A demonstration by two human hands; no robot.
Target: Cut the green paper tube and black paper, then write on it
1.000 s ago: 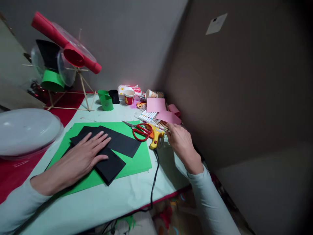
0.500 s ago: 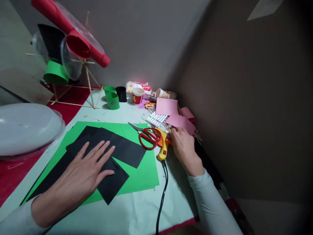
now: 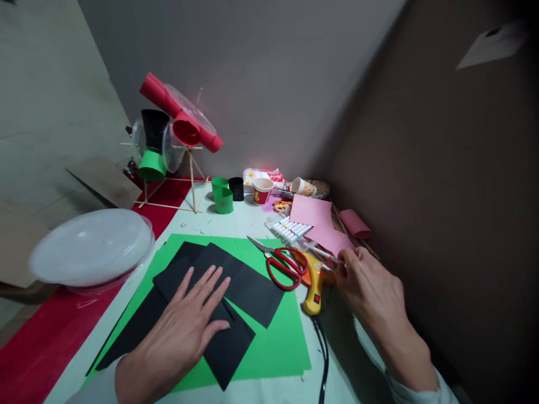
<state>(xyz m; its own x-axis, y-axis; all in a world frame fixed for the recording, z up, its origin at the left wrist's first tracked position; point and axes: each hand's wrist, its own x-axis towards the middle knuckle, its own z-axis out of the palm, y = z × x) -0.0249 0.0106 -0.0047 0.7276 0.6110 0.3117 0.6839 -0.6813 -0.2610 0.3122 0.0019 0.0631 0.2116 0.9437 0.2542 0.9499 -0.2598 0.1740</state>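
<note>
Nearest, the left hand (image 3: 185,331) lies flat with its fingers (image 3: 210,283) spread and released, palm pressing on the black paper sheets (image 3: 248,292). At least three of these overlap, fanned out on one green sheet (image 3: 278,342) that covers the pale surface (image 3: 236,221). The right hand (image 3: 370,286) sits at the green sheet's right edge, its fingers pinched on a thin white stick (image 3: 326,255) that points left across the clutter; its near end is hidden in the grip.

Just left of that hand lies one yellow glue gun (image 3: 314,286) with a black cord (image 3: 324,359) running toward the viewer, and beside it one pair of red-handled scissors (image 3: 282,266), blades pointing left. Behind these is a row of markers (image 3: 292,229), too small to count, then two flat pink paper pieces (image 3: 314,216) and one pink roll (image 3: 356,223).

To the left a clear plastic dome (image 3: 90,249) rests partly on a red sheet (image 3: 46,336).

Farther back stand two green cups (image 3: 222,196), one black cup (image 3: 237,188) and one red-and-white paper cup (image 3: 261,191), upright, contents not visible; a second paper cup (image 3: 302,186) lies tipped on its side. Farthest is a stick frame (image 3: 185,174) carrying red, black and green paper cones.
</note>
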